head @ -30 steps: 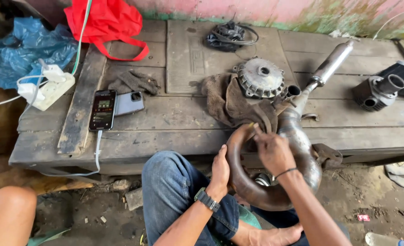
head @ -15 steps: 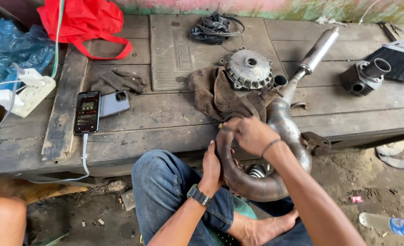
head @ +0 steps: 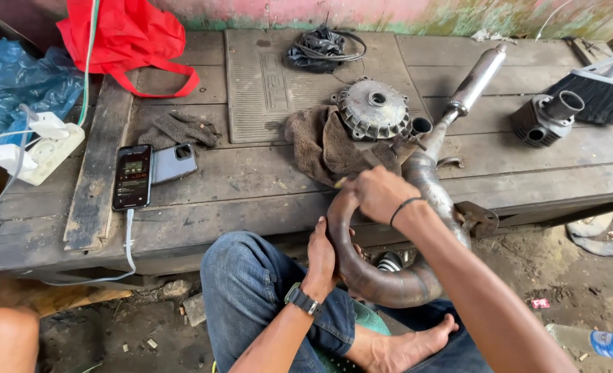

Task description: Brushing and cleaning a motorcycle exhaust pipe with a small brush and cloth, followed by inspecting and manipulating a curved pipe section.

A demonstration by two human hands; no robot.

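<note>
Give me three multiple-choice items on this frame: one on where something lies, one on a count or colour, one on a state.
1. Where does the red bag lie?
A. on the ground by the bare foot
B. at the far left of the wooden bench
C. on the curved exhaust pipe

2. How many phones lie on the bench?
A. one
B. two
C. four

3. What is the left hand doing?
A. gripping the pipe's curve
B. resting flat on the bench
C. holding a phone

Answers: 1 B, the bag sits at the bench's far left end. 2 B, one lit phone with a cable lies beside one face down. 3 A, its grip wraps the bend while the right hand works at the pipe's upper end.
</note>
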